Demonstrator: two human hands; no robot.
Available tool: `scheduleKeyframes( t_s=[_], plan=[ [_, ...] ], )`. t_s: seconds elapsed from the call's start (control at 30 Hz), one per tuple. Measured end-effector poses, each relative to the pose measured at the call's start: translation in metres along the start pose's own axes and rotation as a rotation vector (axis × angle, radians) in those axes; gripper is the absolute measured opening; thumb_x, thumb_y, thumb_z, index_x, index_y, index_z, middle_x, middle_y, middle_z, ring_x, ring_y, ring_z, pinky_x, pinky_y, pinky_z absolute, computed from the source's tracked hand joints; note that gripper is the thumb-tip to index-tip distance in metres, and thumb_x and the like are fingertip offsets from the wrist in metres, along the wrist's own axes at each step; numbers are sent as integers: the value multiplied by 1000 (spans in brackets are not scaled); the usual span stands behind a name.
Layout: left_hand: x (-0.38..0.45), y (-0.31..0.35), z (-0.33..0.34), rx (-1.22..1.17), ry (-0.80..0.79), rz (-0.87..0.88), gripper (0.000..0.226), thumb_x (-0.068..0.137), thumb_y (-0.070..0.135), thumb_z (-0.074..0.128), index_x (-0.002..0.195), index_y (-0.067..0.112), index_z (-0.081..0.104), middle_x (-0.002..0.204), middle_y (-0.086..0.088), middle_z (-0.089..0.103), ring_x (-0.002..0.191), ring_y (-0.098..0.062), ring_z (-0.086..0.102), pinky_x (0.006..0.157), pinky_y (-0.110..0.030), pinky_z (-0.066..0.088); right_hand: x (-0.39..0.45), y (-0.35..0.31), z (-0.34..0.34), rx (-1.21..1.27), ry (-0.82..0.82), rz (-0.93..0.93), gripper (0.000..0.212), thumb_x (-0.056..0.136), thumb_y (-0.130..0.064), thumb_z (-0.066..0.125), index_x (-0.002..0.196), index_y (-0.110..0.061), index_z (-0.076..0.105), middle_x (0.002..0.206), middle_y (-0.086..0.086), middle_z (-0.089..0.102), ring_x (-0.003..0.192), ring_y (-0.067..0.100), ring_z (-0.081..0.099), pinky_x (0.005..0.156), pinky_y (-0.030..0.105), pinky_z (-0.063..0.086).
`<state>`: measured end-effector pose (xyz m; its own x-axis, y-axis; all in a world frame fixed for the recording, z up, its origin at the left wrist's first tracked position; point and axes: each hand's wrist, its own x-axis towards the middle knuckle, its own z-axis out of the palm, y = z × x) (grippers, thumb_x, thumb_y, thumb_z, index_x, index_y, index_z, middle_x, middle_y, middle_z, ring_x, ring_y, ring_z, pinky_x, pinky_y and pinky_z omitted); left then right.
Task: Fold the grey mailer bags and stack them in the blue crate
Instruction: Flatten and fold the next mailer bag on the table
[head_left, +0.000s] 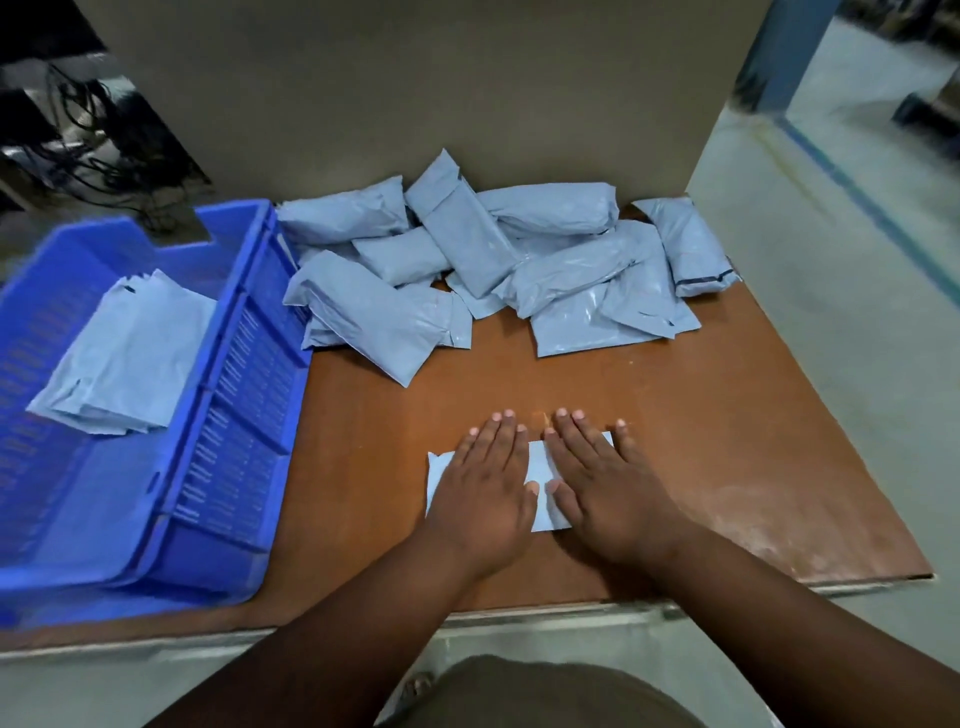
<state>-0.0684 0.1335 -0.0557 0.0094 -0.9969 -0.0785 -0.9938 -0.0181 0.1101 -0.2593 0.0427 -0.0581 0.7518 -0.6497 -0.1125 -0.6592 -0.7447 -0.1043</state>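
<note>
A folded grey mailer bag (540, 467) lies flat on the brown table, near its front edge. My left hand (483, 488) and my right hand (608, 488) press down on it side by side, palms flat and fingers straight. Much of the bag is hidden under them. A pile of several rolled and crumpled grey mailer bags (483, 260) sits at the back of the table. The blue crate (234, 374) stands at the left, and a small stack of folded grey bags (130, 358) lies inside it.
A tall brown board (415, 88) closes off the back of the brown table (727, 441). The table's right edge drops to a pale floor with a blue line (872, 208). Dark cables (78, 130) show at the far left.
</note>
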Motion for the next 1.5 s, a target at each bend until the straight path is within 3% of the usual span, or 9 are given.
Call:
scheduleKeyframes(
  t_s=[0.13,0.23,0.37,0.6,0.8,0.93,1.03,1.3,1.5],
  plan=[
    [-23,-20,-14,36,34,-30,75,105,52,9,170,14,12,178,-6,1,164,-20,-2,133,-45,8,7,-26,-14,-30,152,-52,68,108,-48,26,168,-16,23,177,8,8,164,23,3,129,61,8],
    [-35,-34,-6,43,19,-64,73,106,48,17,169,11,17,178,-8,7,164,-22,2,132,-46,14,19,-48,-13,-15,163,-118,66,108,-45,31,166,-14,28,176,10,15,164,26,9,128,63,12],
    [-45,-43,12,27,-7,-83,72,107,50,15,170,15,10,178,-5,2,164,-20,-3,132,-47,13,26,-56,11,-6,55,-97,66,109,-50,24,168,-20,25,177,5,14,164,24,6,129,63,5],
    [-45,-42,15,24,5,-89,70,108,50,16,170,15,13,178,-6,2,164,-20,-3,133,-46,7,27,-56,15,-13,35,-68,66,109,-57,21,168,-27,22,178,1,9,164,25,5,128,61,7],
    [-45,-41,12,14,-15,-97,77,105,56,-5,170,16,7,178,-4,-4,164,-19,-7,132,-48,10,27,-56,9,2,13,-82,67,110,-57,19,168,-25,24,177,3,11,164,26,5,129,62,8],
    [-52,-41,5,8,-21,-103,72,108,55,10,170,20,2,177,-3,-13,163,-20,-15,131,-51,10,19,-54,3,7,0,-106,68,110,-58,16,169,-25,15,178,2,-2,164,22,-7,127,63,7],
    [-69,-36,-4,35,7,4,73,108,54,26,171,22,4,178,-6,-12,163,-22,-13,131,-54,11,-4,-50,-4,16,46,-99,66,110,-55,25,169,-28,17,178,2,-2,164,23,-7,126,67,8],
    [-84,-26,9,35,-46,-37,74,108,62,19,169,31,-9,175,-6,-23,162,-27,-20,130,-58,9,-44,-33,8,-62,2,-146,74,106,-71,29,169,-38,9,178,3,-5,164,34,-4,123,69,14],
    [-83,-26,11,44,-48,-25,76,107,64,21,169,32,-10,175,-6,-23,162,-28,-21,130,-58,7,-40,-32,8,-59,-44,-141,73,106,-72,19,169,-40,2,178,3,-7,163,34,-8,124,68,10]
  ],
)
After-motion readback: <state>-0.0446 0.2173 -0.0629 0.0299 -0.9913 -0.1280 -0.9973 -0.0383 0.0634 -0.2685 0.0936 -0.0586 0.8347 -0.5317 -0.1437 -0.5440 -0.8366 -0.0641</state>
